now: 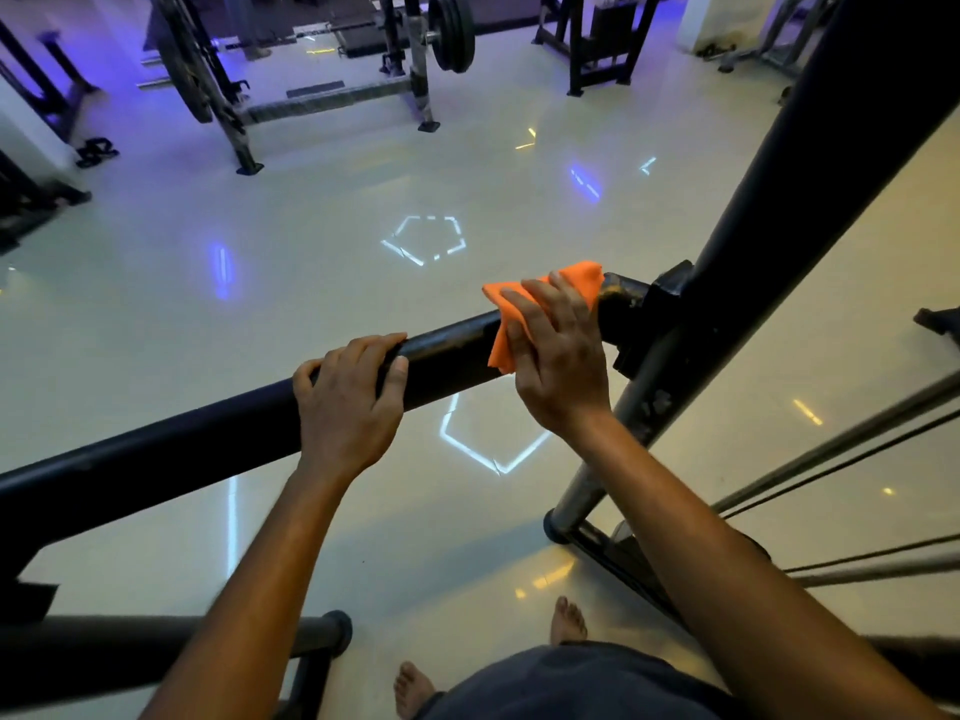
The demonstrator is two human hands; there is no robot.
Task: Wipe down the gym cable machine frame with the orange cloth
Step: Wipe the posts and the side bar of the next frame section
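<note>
Bare feet stand on the glossy pale floor beneath a person leaning over a black horizontal bar of the cable machine frame. Left hand curls over the bar, gripping it. Right hand, fingers spread, presses the orange cloth onto the bar just beside its joint with the slanted upright at right. A weight rack stands far behind.

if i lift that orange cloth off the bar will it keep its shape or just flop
Probably flop: the orange cloth drapes over the black crossbar and bunches in folds under the right hand, so it looks soft and limp. It seems thin and likely light. It could slide easily on the smooth round bar once the hand stops pressing it.
</note>
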